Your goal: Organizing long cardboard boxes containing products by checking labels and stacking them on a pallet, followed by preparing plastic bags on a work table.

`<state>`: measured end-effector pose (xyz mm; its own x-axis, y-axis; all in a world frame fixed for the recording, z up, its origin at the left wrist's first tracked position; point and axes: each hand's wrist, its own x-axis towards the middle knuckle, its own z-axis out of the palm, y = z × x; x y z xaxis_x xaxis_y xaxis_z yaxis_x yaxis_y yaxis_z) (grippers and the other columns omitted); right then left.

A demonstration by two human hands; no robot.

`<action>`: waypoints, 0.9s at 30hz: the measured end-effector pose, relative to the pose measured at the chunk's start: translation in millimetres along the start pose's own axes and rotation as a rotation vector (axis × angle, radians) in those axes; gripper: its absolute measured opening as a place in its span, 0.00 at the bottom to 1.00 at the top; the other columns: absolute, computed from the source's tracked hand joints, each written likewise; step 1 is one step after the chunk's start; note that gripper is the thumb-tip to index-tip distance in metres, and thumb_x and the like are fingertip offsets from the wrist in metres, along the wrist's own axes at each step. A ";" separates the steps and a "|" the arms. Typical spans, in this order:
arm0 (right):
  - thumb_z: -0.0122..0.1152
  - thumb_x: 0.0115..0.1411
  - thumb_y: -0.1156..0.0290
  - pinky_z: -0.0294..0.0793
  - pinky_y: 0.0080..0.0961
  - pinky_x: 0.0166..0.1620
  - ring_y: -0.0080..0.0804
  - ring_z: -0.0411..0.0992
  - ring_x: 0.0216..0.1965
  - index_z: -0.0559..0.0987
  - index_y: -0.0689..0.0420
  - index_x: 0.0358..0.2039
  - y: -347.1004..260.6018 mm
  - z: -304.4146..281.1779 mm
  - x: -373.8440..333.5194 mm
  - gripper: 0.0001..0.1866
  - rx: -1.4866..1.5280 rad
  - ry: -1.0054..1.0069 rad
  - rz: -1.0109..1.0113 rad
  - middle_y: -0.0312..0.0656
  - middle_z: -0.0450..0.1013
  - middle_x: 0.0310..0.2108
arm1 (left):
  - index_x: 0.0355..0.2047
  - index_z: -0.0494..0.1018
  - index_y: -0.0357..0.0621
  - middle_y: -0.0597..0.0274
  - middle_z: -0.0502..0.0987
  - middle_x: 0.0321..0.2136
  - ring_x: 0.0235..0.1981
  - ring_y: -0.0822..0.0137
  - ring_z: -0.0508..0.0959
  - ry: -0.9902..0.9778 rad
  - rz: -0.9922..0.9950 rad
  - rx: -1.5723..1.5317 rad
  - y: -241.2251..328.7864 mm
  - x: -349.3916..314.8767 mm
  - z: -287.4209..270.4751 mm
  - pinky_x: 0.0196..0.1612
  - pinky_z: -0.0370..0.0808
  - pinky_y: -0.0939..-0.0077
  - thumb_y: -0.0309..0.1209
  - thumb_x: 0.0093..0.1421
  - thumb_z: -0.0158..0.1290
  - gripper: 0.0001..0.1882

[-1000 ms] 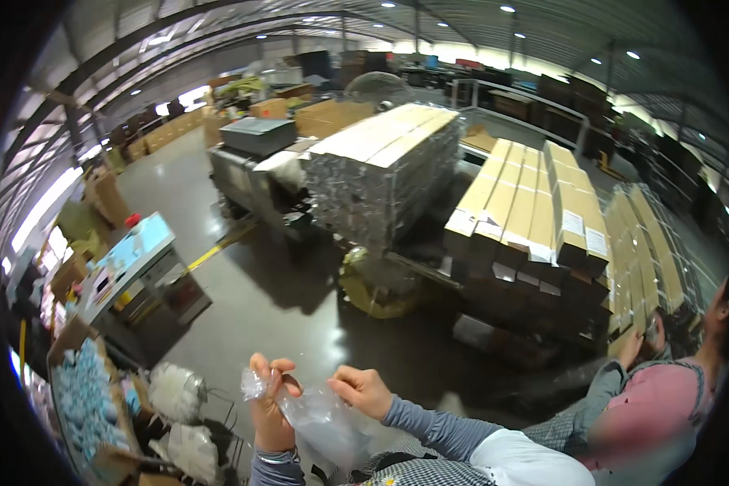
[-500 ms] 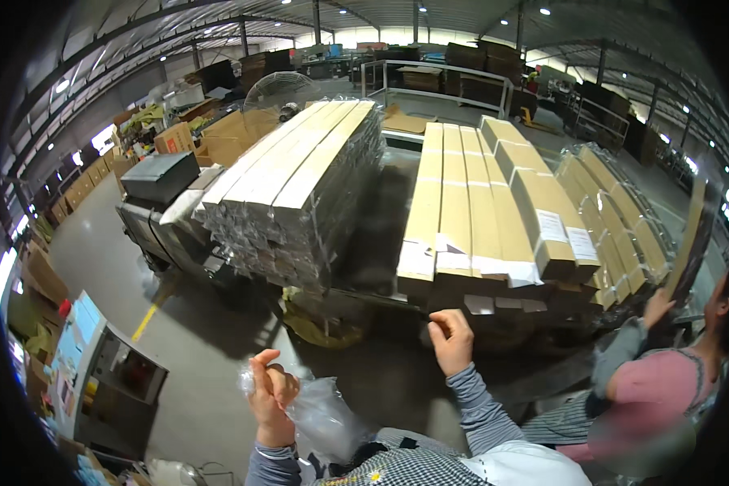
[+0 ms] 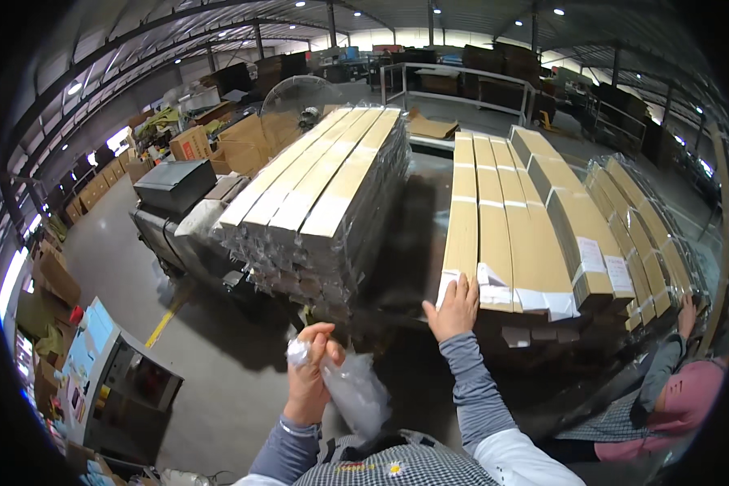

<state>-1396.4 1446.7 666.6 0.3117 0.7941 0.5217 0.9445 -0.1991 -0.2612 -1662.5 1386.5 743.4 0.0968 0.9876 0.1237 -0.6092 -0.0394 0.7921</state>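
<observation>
My left hand (image 3: 309, 381) is closed around a crumpled clear plastic bag (image 3: 358, 395), which hangs beside the wrist. Its fingers are curled, with a small bunch of the plastic poking out at the side. My right hand (image 3: 454, 311) lies with fingers spread on the near end of a long brown cardboard box (image 3: 464, 219), the leftmost of a strapped row. White paper (image 3: 494, 285) sits at the near ends of the neighbouring boxes. Left of that row stands a stack of long cartons (image 3: 316, 174) wrapped in clear film.
At the right a co-worker in a pink top (image 3: 697, 397) has a hand on the far-right wrapped stack (image 3: 644, 235). A dark box (image 3: 174, 185) rests left of the wrapped cartons. A machine cabinet (image 3: 130, 393) stands at the lower left, and a metal rail (image 3: 462, 71) at the back.
My right hand has moved forward, from a loose curl in front of the boxes to flat on one box's end. My left hand has shifted rightward with the plastic bag. The co-worker has leaned lower.
</observation>
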 end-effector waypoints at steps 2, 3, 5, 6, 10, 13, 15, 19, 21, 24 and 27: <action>0.69 0.49 0.52 0.51 0.51 0.64 0.56 0.50 0.66 0.68 0.65 0.52 -4.4 0.9 7.2 0.37 -0.068 0.022 0.044 0.55 0.57 0.62 | 0.43 0.71 0.40 0.63 0.73 0.24 0.30 0.68 0.74 -0.065 0.027 -0.049 3.3 8.2 11.4 0.37 0.71 0.74 0.37 0.65 0.53 0.14; 0.69 0.49 0.53 0.52 0.50 0.63 0.54 0.50 0.66 0.67 0.63 0.53 -6.1 3.2 9.1 0.38 -0.143 0.020 0.050 0.54 0.57 0.62 | 0.41 0.71 0.41 0.61 0.74 0.29 0.38 0.64 0.75 -0.151 0.032 -0.056 2.5 12.0 6.5 0.45 0.71 0.70 0.40 0.64 0.54 0.15; 0.68 0.50 0.55 0.56 0.53 0.59 0.53 0.49 0.66 0.68 0.59 0.55 -15.7 5.9 11.5 0.35 -0.192 -0.012 0.103 0.51 0.56 0.63 | 0.37 0.70 0.44 0.60 0.73 0.34 0.45 0.63 0.73 -0.265 0.109 -0.083 10.1 14.9 11.9 0.53 0.69 0.65 0.45 0.66 0.49 0.16; 0.67 0.50 0.56 0.57 0.55 0.58 0.53 0.49 0.66 0.68 0.56 0.56 -20.0 7.7 12.0 0.35 -0.217 -0.044 0.130 0.50 0.55 0.63 | 0.34 0.68 0.47 0.61 0.71 0.35 0.47 0.63 0.72 -0.264 0.097 -0.110 14.5 15.6 16.5 0.56 0.67 0.64 0.48 0.66 0.48 0.17; 0.63 0.51 0.63 0.61 0.57 0.54 0.53 0.50 0.65 0.70 0.48 0.57 -21.8 -18.6 -0.9 0.31 -0.163 -0.038 0.193 0.45 0.55 0.65 | 0.36 0.70 0.45 0.61 0.73 0.38 0.49 0.62 0.74 -0.237 0.024 -0.101 41.1 9.2 8.3 0.58 0.67 0.61 0.46 0.69 0.43 0.17; 0.63 0.51 0.63 0.60 0.56 0.54 0.53 0.51 0.65 0.72 0.50 0.56 -31.8 -49.3 -51.3 0.29 -0.074 -0.061 0.221 0.46 0.55 0.65 | 0.45 0.69 0.42 0.53 0.77 0.41 0.52 0.55 0.74 -0.273 0.007 -0.309 39.6 22.8 -25.9 0.61 0.67 0.57 0.43 0.71 0.39 0.18; 0.64 0.51 0.62 0.60 0.53 0.55 0.53 0.54 0.64 0.74 0.55 0.53 -35.3 -62.1 -91.1 0.27 -0.194 -0.072 0.178 0.48 0.61 0.62 | 0.45 0.69 0.42 0.53 0.77 0.41 0.52 0.54 0.75 -0.256 -0.021 -0.356 42.5 23.6 -30.2 0.61 0.67 0.57 0.43 0.70 0.40 0.18; 0.68 0.51 0.64 0.63 0.38 0.59 0.48 0.66 0.57 0.76 0.62 0.49 -61.9 -125.6 -107.8 0.26 0.651 0.044 0.008 0.50 0.70 0.53 | 0.46 0.69 0.41 0.54 0.77 0.40 0.51 0.53 0.75 -0.283 -0.130 -0.450 30.0 21.4 -28.3 0.60 0.68 0.55 0.42 0.70 0.42 0.17; 0.69 0.49 0.70 0.66 0.33 0.57 0.45 0.70 0.52 0.77 0.63 0.41 -109.3 -148.5 -103.8 0.19 0.896 0.018 -0.047 0.49 0.72 0.47 | 0.46 0.69 0.40 0.54 0.77 0.40 0.51 0.52 0.75 -0.315 -0.210 -0.491 22.0 19.7 -28.4 0.60 0.68 0.56 0.40 0.69 0.45 0.16; 0.68 0.49 0.75 0.72 0.28 0.46 0.35 0.74 0.42 0.76 0.63 0.31 -112.8 -132.2 -117.2 0.10 0.955 0.018 -0.109 0.44 0.75 0.36 | 0.45 0.70 0.40 0.53 0.77 0.41 0.51 0.52 0.76 -0.435 -0.264 -0.428 25.2 8.6 -15.0 0.59 0.69 0.56 0.39 0.67 0.48 0.14; 0.65 0.55 0.74 0.70 0.22 0.35 0.29 0.72 0.32 0.75 0.64 0.27 -108.5 -135.0 -127.1 0.08 0.993 0.103 0.022 0.42 0.75 0.31 | 0.45 0.71 0.42 0.54 0.76 0.41 0.49 0.54 0.76 -0.475 -0.263 -0.371 11.6 7.0 -12.6 0.56 0.71 0.57 0.35 0.65 0.51 0.12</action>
<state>-1524.5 1289.9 738.2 0.3803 0.7328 0.5643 0.4387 0.3942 -0.8076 -1678.8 1394.8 745.9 0.5646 0.7793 0.2720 -0.7405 0.3327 0.5840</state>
